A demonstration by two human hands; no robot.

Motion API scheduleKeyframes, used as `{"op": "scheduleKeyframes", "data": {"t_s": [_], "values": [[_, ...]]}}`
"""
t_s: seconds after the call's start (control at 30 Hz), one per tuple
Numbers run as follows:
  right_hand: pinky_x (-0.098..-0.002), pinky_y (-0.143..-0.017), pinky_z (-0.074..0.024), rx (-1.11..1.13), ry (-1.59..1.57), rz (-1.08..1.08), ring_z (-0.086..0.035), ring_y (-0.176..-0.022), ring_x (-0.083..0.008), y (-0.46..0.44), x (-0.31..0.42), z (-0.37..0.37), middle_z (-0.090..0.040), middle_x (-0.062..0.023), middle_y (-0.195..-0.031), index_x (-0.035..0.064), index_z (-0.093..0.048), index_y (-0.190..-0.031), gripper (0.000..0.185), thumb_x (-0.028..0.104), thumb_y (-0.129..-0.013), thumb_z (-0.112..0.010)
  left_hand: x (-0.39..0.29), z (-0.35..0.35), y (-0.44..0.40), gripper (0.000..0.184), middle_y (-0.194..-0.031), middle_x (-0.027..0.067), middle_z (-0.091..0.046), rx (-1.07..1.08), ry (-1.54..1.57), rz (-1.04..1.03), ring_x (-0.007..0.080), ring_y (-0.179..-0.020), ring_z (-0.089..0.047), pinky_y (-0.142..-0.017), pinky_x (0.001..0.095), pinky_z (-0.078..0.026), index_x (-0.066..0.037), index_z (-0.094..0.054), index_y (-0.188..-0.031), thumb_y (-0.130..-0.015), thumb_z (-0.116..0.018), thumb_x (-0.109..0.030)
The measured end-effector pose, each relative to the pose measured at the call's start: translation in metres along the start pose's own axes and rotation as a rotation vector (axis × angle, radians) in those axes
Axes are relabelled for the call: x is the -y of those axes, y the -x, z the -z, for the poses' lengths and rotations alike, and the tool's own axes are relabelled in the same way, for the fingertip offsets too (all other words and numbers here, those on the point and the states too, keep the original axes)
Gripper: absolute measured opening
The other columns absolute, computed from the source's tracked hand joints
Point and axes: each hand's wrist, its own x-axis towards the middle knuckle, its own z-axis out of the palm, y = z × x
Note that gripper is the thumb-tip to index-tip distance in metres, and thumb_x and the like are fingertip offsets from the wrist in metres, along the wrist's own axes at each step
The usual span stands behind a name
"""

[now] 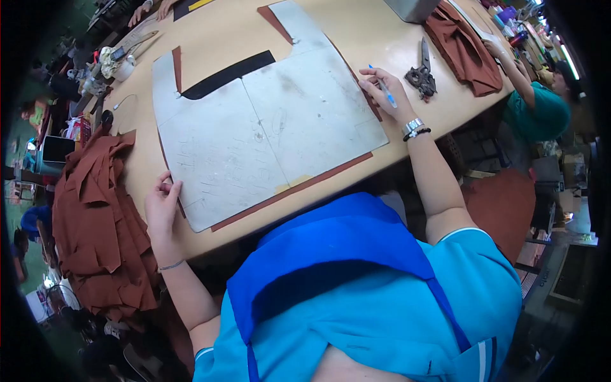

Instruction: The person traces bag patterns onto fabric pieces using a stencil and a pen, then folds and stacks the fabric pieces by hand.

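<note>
At far left we record a heap of reddish-brown sheet pieces hanging beside the beige tabletop. Next we find the left hand at the lower left edge of a large, flat, grey-white panel with a deep notch at its top. Its fingers are slightly curled, the thumb touching the edge; we cannot tell whether they grip it. The panel lies on the tabletop over reddish-brown sheet material, which shows along several edges. A curved black strip lies in the notch. The right hand is at the panel's right edge, fingers closed around a slim blue-and-clear pen. Further right we note grey metal scissors with dark handles, then crumpled reddish-brown material near a person in a green shirt.
</note>
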Motion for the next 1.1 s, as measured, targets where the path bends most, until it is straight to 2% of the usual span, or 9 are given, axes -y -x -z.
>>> {"op": "scheduleKeyframes", "data": {"t_s": [0.13,0.2,0.33,0.47,0.7,0.83,0.93,0.97,1.1], "values": [[-0.0198,-0.065,-0.0482,0.023,0.061,0.081,-0.056,-0.072,-0.0041,0.002,-0.006,-0.001,-0.063,0.0019,-0.086,0.0025,-0.061,-0.12,0.038,0.017,-0.087,-0.073,-0.003,0.004,0.001,0.044,-0.08,-0.0023,-0.053,0.034,0.079,0.015,0.0045,-0.066,-0.049,-0.057,0.0201,-0.042,0.002,-0.056,-0.129,-0.089,-0.069,-0.009],[-0.0224,-0.073,-0.0496,0.024,0.253,0.128,-0.058,-0.076,-0.0068,0.007,0.005,0.0,-0.064,0.0009,-0.087,0.0019,-0.062,-0.119,0.041,0.015,-0.082,-0.076,0.009,0.002,-0.003,0.041,-0.077,-0.0025,-0.053,0.0,0.108,0.031,0.0049,-0.065,-0.049,-0.055,0.0205,-0.042,0.001,-0.059,-0.126,-0.088,-0.071,-0.009],[-0.0252,-0.073,-0.0515,-0.011,0.172,0.137,-0.062,-0.075,-0.0108,0.001,-0.012,-0.005,-0.068,-0.0025,-0.085,0.0022,-0.063,-0.117,0.043,0.017,-0.08,-0.078,0.006,-0.002,0.0,0.04,-0.071,-0.0023,-0.056,-0.05,0.081,-0.042,0.0063,-0.063,-0.051,-0.055,0.0232,-0.044,0.0,-0.065,-0.12,-0.083,-0.075,-0.014],[-0.0181,-0.068,-0.0477,0.021,0.058,0.122,-0.057,-0.073,-0.0043,-0.002,-0.01,-0.007,-0.064,0.0005,-0.085,-0.0023,-0.06,-0.117,0.039,0.006,-0.082,-0.076,-0.001,-0.001,0.005,0.04,-0.069,-0.0019,-0.057,-0.097,-0.062,-0.083,0.0067,-0.063,-0.052,-0.06,0.024,-0.046,-0.003,-0.068,-0.117,-0.08,-0.076,-0.017],[-0.017,-0.064,-0.0453,0.051,0.021,0.078,-0.054,-0.071,-0.0032,0.0,-0.006,-0.007,-0.062,0.0018,-0.085,-0.0003,-0.059,-0.118,0.036,0.011,-0.086,-0.073,-0.004,-0.002,0.007,0.042,-0.069,0.0005,-0.06,-0.112,-0.066,-0.057,0.0102,-0.063,-0.055,-0.063,0.0265,-0.048,-0.005,-0.068,-0.117,-0.079,-0.077,-0.021],[-0.0152,-0.049,-0.0388,-0.054,-0.305,-0.024,-0.049,-0.064,-0.0015,0.005,0.012,-0.012,-0.056,0.0027,-0.086,0.0032,-0.058,-0.124,0.034,0.027,-0.099,-0.058,-0.033,-0.004,0.006,0.046,-0.085,0.0076,-0.065,-0.165,-0.405,-0.125,0.0199,-0.074,-0.062,-0.069,0.0333,-0.051,-0.008,-0.066,-0.121,-0.08,-0.075,-0.028],[-0.0142,-0.053,-0.0394,-0.045,-0.488,0.013,-0.047,-0.069,-0.0016,-0.017,0.009,-0.014,-0.053,0.002,-0.087,0.0017,-0.056,-0.13,0.056,0.049,-0.102,-0.042,-0.074,-0.023,-0.012,0.049,-0.099,0.0093,-0.065,-0.188,-0.47,-0.303,0.0219,-0.084,-0.063,-0.073,0.0349,-0.051,-0.009,-0.063,-0.123,-0.08,-0.075,-0.03],[-0.0144,-0.056,-0.0403,-0.081,-0.379,0.066,-0.047,-0.069,-0.0022,-0.019,0.022,-0.023,-0.052,0.0027,-0.086,0.0005,-0.061,-0.125,0.056,0.048,-0.102,-0.043,-0.082,-0.034,-0.027,0.049,-0.111,0.0122,-0.063,-0.133,-0.469,-0.37,0.0264,-0.097,-0.064,-0.084,0.0371,-0.051,-0.009,-0.063,-0.124,-0.081,-0.073,-0.031],[-0.0186,-0.064,-0.0494,0.044,-0.305,0.2,-0.06,-0.075,-0.0054,-0.037,0.057,-0.066,-0.068,-0.0006,-0.092,0.0053,-0.068,-0.115,0.027,0.024,-0.097,-0.059,-0.122,-0.085,-0.08,0.049,-0.116,0.013,-0.062,0.054,-0.524,-0.574,0.0269,-0.104,-0.059,-0.091,0.0371,-0.048,-0.009,-0.061,-0.127,-0.083,-0.072,-0.028]]}}
